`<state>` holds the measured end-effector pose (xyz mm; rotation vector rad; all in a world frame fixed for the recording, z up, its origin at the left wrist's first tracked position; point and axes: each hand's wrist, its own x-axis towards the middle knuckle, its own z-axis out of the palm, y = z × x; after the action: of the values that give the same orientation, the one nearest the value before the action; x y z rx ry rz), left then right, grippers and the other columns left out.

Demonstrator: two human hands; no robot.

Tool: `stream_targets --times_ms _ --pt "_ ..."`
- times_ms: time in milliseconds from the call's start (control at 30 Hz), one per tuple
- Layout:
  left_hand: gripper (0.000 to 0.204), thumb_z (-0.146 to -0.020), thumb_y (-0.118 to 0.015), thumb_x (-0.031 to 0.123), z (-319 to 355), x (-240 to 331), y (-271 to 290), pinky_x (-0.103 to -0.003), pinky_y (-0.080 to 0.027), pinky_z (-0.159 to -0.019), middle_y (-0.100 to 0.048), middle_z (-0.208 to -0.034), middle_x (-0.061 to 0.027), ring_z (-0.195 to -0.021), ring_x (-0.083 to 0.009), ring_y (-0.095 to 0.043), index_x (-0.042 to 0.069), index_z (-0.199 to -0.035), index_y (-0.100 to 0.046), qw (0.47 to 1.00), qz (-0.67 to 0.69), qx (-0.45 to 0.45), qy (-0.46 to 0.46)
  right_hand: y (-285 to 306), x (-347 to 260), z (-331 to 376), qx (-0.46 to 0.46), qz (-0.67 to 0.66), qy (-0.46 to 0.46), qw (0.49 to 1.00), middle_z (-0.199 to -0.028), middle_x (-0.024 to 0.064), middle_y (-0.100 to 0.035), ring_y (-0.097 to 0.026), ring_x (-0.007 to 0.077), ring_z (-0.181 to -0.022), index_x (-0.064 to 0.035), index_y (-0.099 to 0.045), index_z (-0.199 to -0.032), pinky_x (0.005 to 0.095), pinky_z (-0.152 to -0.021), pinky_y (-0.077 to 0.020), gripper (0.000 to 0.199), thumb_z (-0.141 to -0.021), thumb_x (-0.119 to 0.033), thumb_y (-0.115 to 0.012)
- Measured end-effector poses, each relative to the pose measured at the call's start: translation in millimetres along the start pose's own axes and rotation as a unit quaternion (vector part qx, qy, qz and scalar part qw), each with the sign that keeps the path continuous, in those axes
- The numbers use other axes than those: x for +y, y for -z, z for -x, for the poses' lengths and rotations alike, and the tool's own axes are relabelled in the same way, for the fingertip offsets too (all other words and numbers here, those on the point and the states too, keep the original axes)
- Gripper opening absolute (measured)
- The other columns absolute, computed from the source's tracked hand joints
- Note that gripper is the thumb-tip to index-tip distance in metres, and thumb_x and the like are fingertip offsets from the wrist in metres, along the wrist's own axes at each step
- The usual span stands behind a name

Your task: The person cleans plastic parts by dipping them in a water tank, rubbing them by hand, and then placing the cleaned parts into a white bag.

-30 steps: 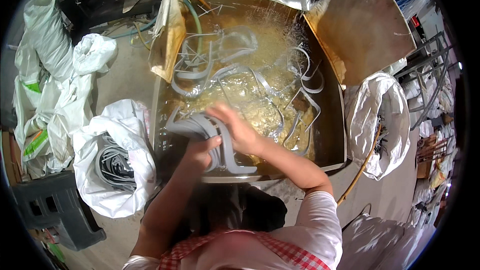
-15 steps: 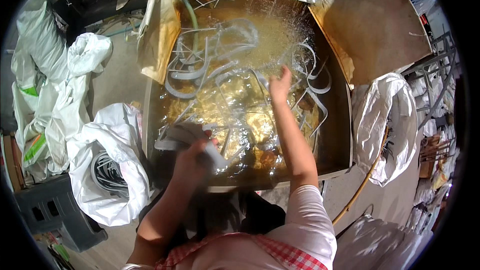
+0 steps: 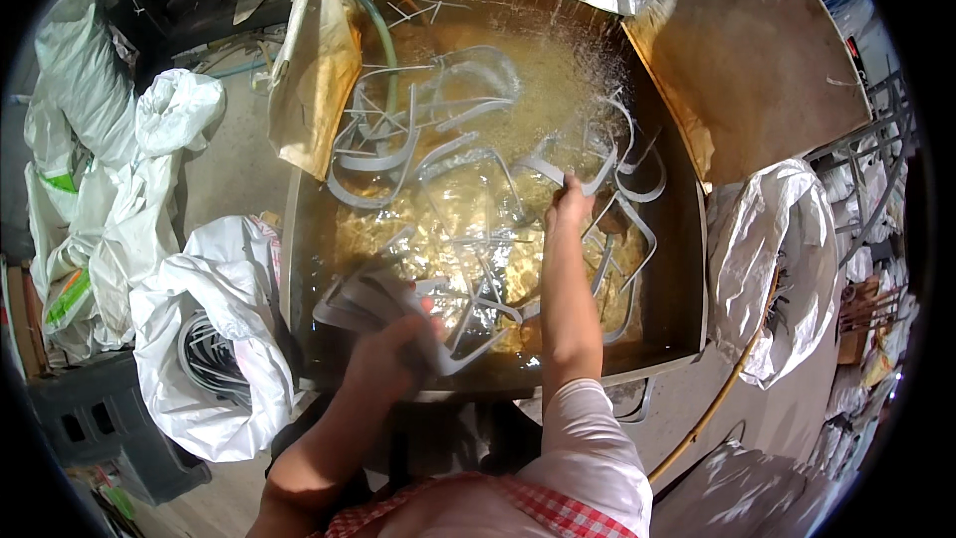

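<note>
A wide tank of water lies in front of me, with several grey curved strips in it, bent like hoops and joined by thin rods. My left hand is closed round a bundle of these grey curved strips over the tank's near left part; motion blurs it somewhat. Farther out on the right, my right hand pinches the near edge of one grey curved strip at the water's surface. Other curved strips lie half sunk beside that wrist.
Left of the tank stands an open white sack holding dark curved strips; another white sack is on the right, with a yellow-brown pole across it. Upright panels flank the tank. A green hose enters at the back, and water sprays in at the far right.
My right hand has come nearer and closed on a curved strip, which now shows at the surface. My left hand keeps the bundle, slightly lower and nearer.
</note>
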<state>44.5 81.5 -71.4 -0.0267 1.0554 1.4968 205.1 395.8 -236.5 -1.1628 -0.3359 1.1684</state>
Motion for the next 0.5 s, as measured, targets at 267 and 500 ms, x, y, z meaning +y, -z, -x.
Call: stream_targets --times_ms 267,500 --pt "0.047 -0.076 -0.059 0.003 11.3 16.8 -4.9 -0.039 -0.048 -0.079 -0.058 -0.099 -0.0092 -0.087 -0.0246 -0.058 0.007 -0.12 -0.043 0.998 -0.034 -0.044 -0.018 -47.5 -20.4 42.4 -0.286 0.75 0.288 0.522 -0.114 0.0211 -0.05 -0.049 0.0367 -0.102 -0.0044 -0.029 -0.131 0.0401 -0.088 -0.041 0.062 -0.075 -0.003 -0.053" --pt "0.054 -0.072 -0.06 0.004 20.7 38.9 -6.7 -0.038 -0.047 -0.08 -0.054 -0.103 -0.0122 -0.09 -0.0234 -0.057 0.003 -0.122 -0.04 0.996 -0.024 -0.08 -0.012 -31.8 -31.6 85.1 -0.425 0.63 0.365 0.538 -0.125 0.0197 -0.044 -0.045 0.0354 -0.11 -0.0063 -0.025 -0.136 0.0405 -0.094 -0.0369 0.077 -0.07 -0.01 -0.066"
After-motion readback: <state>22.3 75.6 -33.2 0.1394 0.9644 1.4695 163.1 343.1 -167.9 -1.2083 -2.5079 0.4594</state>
